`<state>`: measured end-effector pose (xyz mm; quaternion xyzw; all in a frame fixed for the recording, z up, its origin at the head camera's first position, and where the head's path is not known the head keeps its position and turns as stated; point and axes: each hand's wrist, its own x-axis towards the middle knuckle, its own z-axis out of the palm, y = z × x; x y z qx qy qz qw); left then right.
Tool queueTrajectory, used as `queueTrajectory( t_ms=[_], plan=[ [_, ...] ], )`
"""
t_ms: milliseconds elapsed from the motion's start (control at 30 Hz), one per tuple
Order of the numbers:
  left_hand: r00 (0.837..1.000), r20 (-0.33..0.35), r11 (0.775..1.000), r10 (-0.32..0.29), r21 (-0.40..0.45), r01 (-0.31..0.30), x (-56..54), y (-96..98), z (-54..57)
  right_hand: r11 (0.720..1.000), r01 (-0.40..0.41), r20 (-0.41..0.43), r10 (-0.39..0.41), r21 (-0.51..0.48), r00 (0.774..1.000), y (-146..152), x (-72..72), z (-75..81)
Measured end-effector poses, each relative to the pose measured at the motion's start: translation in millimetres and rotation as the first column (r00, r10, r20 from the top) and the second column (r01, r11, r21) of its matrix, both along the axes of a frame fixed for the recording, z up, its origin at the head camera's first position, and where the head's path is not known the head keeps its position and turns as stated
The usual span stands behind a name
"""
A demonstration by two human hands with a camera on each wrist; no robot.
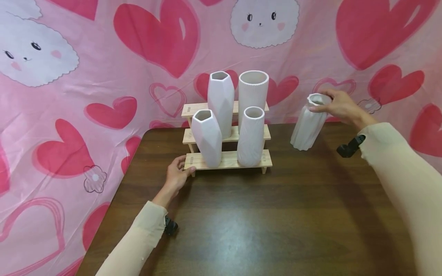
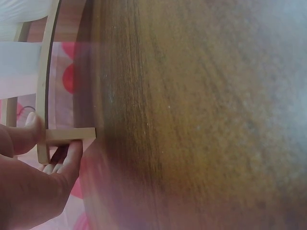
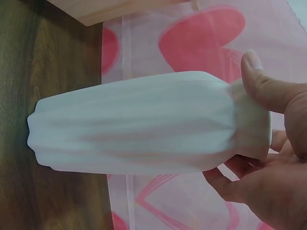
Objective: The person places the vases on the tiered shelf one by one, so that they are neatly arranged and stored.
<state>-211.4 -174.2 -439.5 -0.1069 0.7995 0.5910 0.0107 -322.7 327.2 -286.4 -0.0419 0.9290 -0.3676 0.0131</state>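
Note:
My right hand [image 1: 340,107] grips the neck of a white ribbed vase [image 1: 308,126], to the right of a three-tier wooden stand [image 1: 228,157]. In the right wrist view, the thumb and fingers of this hand [image 3: 273,182] go round the neck of the vase [image 3: 144,124]. Whether its base touches the table cannot be told. My left hand [image 1: 176,174] holds the left end of the stand's lowest shelf. The left wrist view shows the thumb of that hand [image 2: 38,191] on top of the shelf and the fingers underneath, by a short leg [image 2: 72,135].
On the stand's lowest shelf are a faceted white vase [image 1: 207,140] and a rounded white vase [image 1: 251,140]. Behind them rise a tall faceted vase [image 1: 221,103] and a wide cylindrical vase [image 1: 253,92]. A pink heart-patterned cloth [image 1: 103,88] hangs behind the brown table [image 1: 235,214].

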Motion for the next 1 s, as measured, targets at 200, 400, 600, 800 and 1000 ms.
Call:
queueTrajectory(
  t_ms=[200,400,600,800,1000],
  plan=[
    [1.000,0.004,1.000,0.001,-0.007,-0.001,1.7,0.1,0.3,1.000,-0.018,0.004,0.018,0.011,1.000,2.1,1.2,4.3],
    [1.000,0.005,1.000,-0.002,0.005,0.002,3.2,1.1,0.2,1.000,-0.012,-0.007,0.012,-0.003,1.000,3.9,8.1,20.7],
    [1.000,0.005,1.000,-0.004,-0.001,0.004,2.1,0.4,1.4,0.999,-0.003,0.008,0.004,-0.042,1.000,1.6,12.5,44.1],
    [1.000,0.001,1.000,-0.007,-0.005,0.007,1.8,-1.4,1.5,0.999,-0.017,0.011,0.018,-0.047,1.000,-7.0,15.7,60.8],
    [1.000,-0.002,1.000,-0.020,-0.009,0.020,2.8,-0.6,1.5,0.999,-0.024,-0.008,0.024,-0.024,1.000,-15.2,22.3,84.4]
  ],
)
